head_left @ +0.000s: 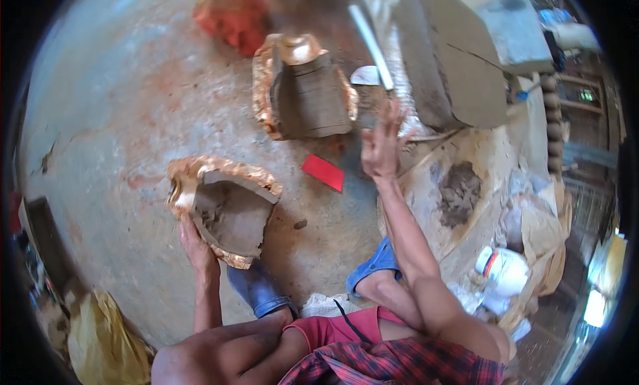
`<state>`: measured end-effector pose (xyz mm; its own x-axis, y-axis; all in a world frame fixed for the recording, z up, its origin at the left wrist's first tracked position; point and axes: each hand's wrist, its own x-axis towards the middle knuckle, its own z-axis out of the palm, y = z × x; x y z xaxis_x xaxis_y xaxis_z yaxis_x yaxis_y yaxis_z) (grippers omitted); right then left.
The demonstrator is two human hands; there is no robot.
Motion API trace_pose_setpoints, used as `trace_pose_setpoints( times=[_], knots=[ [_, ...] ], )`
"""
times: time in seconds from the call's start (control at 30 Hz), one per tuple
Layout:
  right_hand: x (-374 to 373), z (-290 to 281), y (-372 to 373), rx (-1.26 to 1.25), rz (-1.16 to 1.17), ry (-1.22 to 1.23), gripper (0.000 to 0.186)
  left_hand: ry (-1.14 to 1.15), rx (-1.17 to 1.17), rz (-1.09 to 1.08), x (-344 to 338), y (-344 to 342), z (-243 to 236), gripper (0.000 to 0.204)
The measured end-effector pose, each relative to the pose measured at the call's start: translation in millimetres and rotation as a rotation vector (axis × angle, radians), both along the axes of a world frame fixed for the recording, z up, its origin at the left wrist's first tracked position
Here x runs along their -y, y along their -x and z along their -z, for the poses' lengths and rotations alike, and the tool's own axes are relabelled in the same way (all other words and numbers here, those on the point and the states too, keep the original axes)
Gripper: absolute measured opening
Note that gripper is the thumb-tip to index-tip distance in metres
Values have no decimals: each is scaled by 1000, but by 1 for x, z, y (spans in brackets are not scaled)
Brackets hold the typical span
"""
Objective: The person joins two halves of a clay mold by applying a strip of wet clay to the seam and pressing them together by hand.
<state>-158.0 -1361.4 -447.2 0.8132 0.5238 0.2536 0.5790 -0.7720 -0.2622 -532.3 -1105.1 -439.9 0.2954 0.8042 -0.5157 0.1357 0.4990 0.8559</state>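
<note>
My left hand [196, 242] grips the near-left end of a plaster mould [249, 179], tilted, with grey clay [229, 215] lining its inside. My right hand [386, 142] is open, fingers extended, just below the lower end of a white tube [373, 49] and beside a white woven sack. A second clay-lined mould [263, 89] lies on the floor to the upper left of my right hand. A small white semicircular piece [365, 75] sits by the tube, and a red flat rectangle [321, 172] lies between the two moulds.
A grey clay block [452, 52] is at upper right, a red lump [229, 19] at the top. On the right are a clay-smeared board [419, 192] with a clay lump [459, 192], crumpled bags and a white jar [502, 270]. A yellow sack [106, 338] is at lower left.
</note>
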Motion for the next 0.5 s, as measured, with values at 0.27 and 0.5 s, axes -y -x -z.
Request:
trace_pose_setpoints(
  times=[0.27,0.5],
  knots=[
    [37,-10,7,31,279,-101,72,-103,-256,319,-34,-39,-4,54],
    [69,-15,19,-41,312,148,43,-88,-161,543,-51,-71,-26,48]
  ],
)
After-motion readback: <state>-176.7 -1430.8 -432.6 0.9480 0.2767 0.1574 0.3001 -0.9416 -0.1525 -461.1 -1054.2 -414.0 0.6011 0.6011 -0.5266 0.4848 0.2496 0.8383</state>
